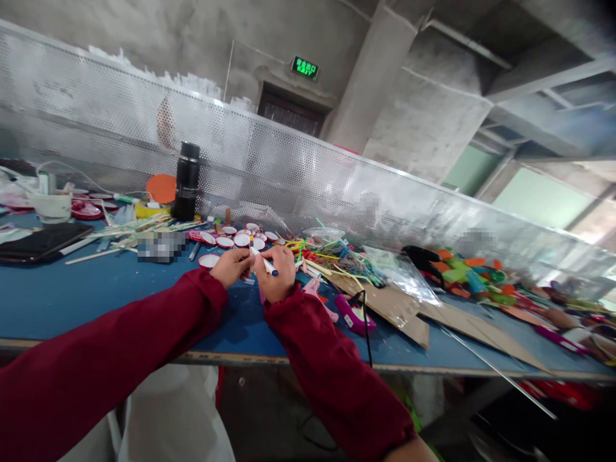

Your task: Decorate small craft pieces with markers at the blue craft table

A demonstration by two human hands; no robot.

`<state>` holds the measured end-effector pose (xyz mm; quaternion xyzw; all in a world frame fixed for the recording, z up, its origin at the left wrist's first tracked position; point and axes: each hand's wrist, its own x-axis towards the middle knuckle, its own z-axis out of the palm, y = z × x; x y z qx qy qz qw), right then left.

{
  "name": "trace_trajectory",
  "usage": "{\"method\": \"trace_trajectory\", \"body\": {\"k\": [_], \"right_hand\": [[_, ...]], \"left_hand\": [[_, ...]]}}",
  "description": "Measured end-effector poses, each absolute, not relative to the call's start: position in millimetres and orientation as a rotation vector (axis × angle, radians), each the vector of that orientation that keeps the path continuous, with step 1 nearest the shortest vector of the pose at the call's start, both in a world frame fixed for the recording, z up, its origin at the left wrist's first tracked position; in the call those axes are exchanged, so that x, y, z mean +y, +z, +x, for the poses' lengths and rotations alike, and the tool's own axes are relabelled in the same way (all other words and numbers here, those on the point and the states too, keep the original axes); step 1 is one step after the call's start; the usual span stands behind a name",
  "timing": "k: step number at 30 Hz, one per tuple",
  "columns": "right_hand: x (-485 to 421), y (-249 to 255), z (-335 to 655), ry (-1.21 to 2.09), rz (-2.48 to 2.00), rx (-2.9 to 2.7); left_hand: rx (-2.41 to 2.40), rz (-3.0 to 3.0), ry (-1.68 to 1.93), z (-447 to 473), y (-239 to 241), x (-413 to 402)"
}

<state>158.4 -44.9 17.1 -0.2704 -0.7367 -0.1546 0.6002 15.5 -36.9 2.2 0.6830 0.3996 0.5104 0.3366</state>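
Observation:
My left hand (pixel 230 267) and my right hand (pixel 275 273) meet over the blue table (pixel 72 295), both in dark red sleeves. My right hand is closed around a white pen-like stick with a blue tip (pixel 267 265). My left hand is curled with its fingertips at the stick's upper end; what it pinches is too small to make out. Several round white discs with red rims (pixel 226 241) lie just beyond my hands. A pile of coloured sticks and wires (pixel 327 253) lies to the right of them.
A black flask (pixel 186 181) stands at the back by a perforated metal screen (pixel 289 173). A dark tablet (pixel 41 242) lies at the left, flat cardboard (pixel 414 311) and a pink tool with a black cord (pixel 353 314) at the right. Colourful parts (pixel 471 273) are heaped further right.

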Motion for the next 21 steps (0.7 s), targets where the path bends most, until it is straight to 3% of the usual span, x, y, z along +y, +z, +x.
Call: {"method": "trace_trajectory", "body": {"k": [21], "right_hand": [[-46.3, 18.7, 159.2, -0.361, -0.637, -1.700]], "left_hand": [[1.062, 1.848, 1.311, 13.7, 0.2, -33.2]]}}
